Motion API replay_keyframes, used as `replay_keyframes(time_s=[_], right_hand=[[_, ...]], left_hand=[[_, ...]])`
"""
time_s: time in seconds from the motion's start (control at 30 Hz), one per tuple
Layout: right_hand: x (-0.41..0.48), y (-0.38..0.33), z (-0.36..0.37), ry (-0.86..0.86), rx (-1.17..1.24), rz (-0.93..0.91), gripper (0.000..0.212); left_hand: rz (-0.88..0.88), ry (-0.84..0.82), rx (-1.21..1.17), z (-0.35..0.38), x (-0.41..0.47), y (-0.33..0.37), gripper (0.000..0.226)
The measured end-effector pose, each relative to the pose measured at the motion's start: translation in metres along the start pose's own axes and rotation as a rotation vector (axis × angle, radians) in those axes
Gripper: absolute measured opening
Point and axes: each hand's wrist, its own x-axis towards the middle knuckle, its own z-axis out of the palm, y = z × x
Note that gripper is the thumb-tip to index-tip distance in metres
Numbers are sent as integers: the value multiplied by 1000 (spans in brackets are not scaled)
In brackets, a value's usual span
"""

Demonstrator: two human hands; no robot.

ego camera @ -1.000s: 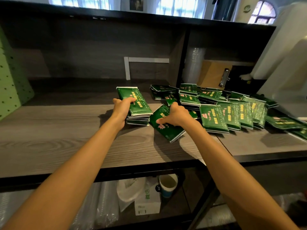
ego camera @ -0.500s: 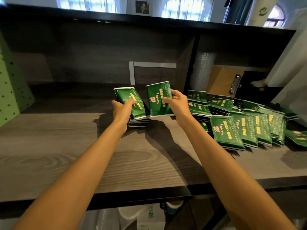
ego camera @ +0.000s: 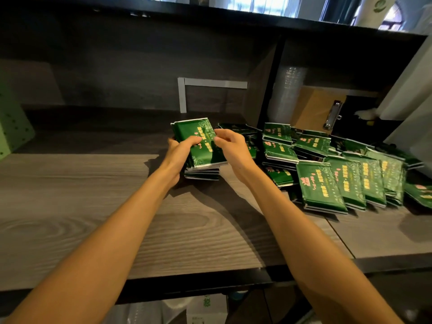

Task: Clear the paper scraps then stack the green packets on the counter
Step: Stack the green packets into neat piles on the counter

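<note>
Green stack (ego camera: 202,173) on counter (ego camera: 93,206) | left grip (ego camera: 178,154), right grip (ego camera: 233,149) pinch top packet (ego camera: 203,146) | loose packets (ego camera: 322,183) crowd right, clipboard (ego camera: 313,108) behind

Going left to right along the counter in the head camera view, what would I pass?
Green pegboard panel, left hand, packet stack gripped between both hands, right hand, loose green packets.

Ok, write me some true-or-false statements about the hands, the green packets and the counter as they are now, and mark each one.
1. The left hand and the right hand both hold the top packet of the stack. True.
2. The loose packets lie left of the stack. False: they lie to its right.
3. A clipboard leans behind the loose packets. True.
4. The stack sits on a green tray. False: it sits on the wooden counter.
</note>
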Motion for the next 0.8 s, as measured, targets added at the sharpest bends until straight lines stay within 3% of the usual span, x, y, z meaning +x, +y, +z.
replay_keyframes(time_s=[0.07, 0.13, 0.23, 0.33, 0.53, 0.67, 0.8], right_hand=[[4, 4, -10, 107, -154, 5, 35], [5, 12, -23, 153, -493, -21, 37], [2, 26, -30, 33, -911, 24, 36], [-1, 32, -25, -70, -1077, 152, 45], [-4, 24, -21, -78, -1074, 13, 38], [-13, 14, -10, -29, -889, -122, 21], [-17, 10, -2, -12, -736, -167, 20]], left_hand=[[-36, -14, -24, -2, 0, 0, 43], [-38, -14, -22, -3, -1, 2, 41], [-48, -11, -33, -6, -2, 4, 40], [-65, 2, -33, -11, -3, 7, 40], [-92, 43, -32, -18, -3, 11, 39], [-111, 64, -46, -24, -1, 12, 42], [-105, 88, -70, -28, -1, 11, 46]])
